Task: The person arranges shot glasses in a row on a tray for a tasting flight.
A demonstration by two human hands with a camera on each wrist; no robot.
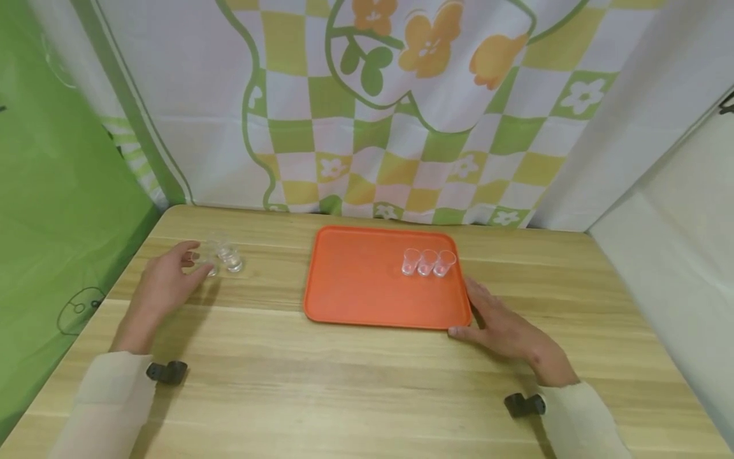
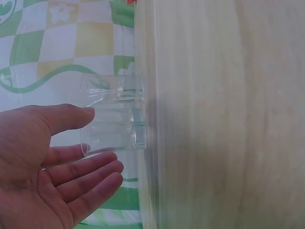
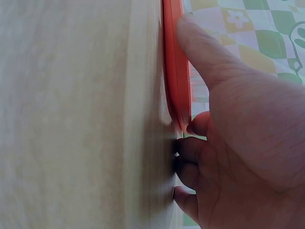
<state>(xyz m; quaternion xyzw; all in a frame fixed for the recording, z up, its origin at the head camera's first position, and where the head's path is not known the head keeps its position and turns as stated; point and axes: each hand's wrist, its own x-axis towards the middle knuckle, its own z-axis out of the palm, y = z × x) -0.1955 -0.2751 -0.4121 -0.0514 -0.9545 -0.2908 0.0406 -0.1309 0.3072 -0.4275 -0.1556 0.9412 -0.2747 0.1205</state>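
My left hand (image 1: 166,277) is at the table's left, thumb and fingers spread on either side of a clear shot glass (image 2: 112,136). The thumb overlaps that glass in the left wrist view, but a firm grip does not show. Right beside it stands another clear shot glass (image 1: 232,260). Three more small clear glasses (image 1: 425,262) stand in a row on an orange tray (image 1: 355,293), near its right side. My right hand (image 1: 504,325) rests at the tray's near right corner, thumb along the front edge and fingers by the right side.
A light wooden table (image 1: 321,382) lies under everything. Behind its far edge hangs a checked, flowered curtain (image 1: 395,146). Green cloth (image 1: 63,191) hangs on the left, and a pale wall (image 1: 688,210) stands on the right.
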